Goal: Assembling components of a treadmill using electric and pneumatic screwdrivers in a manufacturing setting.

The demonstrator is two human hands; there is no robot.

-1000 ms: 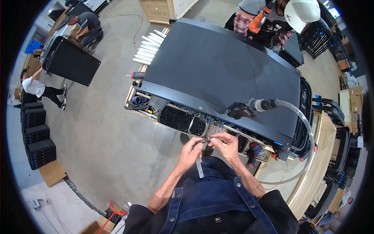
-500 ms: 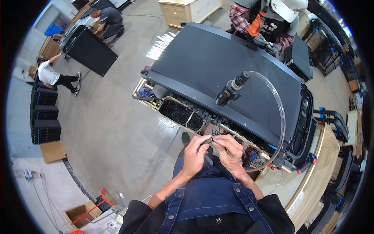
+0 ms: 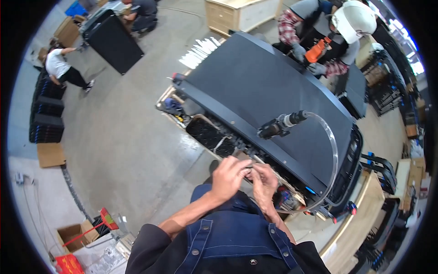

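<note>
Dark and tiny, the small part (image 3: 248,171) sits pinched between the fingertips of both hands, too small to tell what it is. The left hand (image 3: 229,177) curls in from nine o'clock of it, the right hand (image 3: 264,182) from three o'clock; both are closed narrowly on it, fingers touching over the piece. It hangs just above the bib of the denim overalls (image 3: 235,237), close to the body.

To work it well, I judge the hands should stay low and braced against each other, turning or pressing with the fingertips alone, since a piece this small would be hard to find on the concrete floor (image 3: 123,137) if it slipped.

At twelve o'clock from the hands, just beyond them, runs the open front edge of the large black cabinet (image 3: 260,86). At one o'clock an air tool (image 3: 278,126) with a clear hose (image 3: 332,141) lies on its top. Across it, another person in a white cap (image 3: 353,20) works with an orange tool (image 3: 315,50).
</note>
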